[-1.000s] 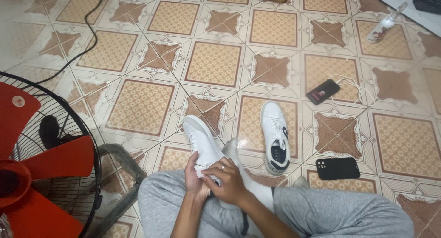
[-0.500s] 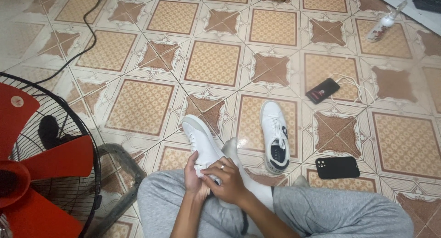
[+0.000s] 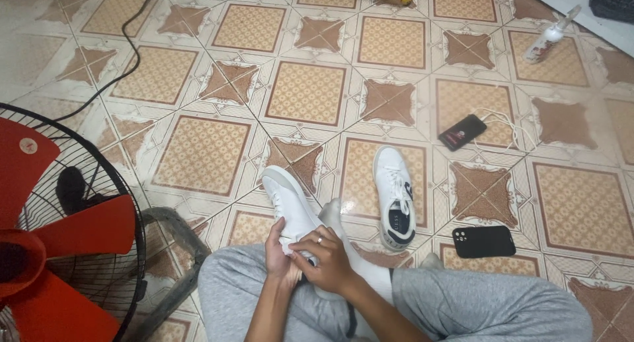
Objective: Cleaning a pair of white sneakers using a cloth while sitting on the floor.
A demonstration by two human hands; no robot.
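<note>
I sit cross-legged in grey trousers on a patterned tile floor. A white sneaker point(image 3: 287, 200) rests on my lap, toe pointing away. My left hand point(image 3: 276, 251) grips its near end from the left. My right hand point(image 3: 327, 257), with a ring on one finger, closes over the same end from the right. A white sock point(image 3: 362, 266) covers my foot just beside the hands. The second white sneaker point(image 3: 395, 197), with a dark heel panel, lies on the floor to the right, laces up, untouched.
A red-bladed fan in a black wire cage point(image 3: 59, 230) stands close at the left, its cable point(image 3: 125, 58) running off. Two dark phones point(image 3: 462, 132) point(image 3: 483, 241) lie on the tiles at the right, one with a white cord. A spray bottle point(image 3: 547, 38) lies far right.
</note>
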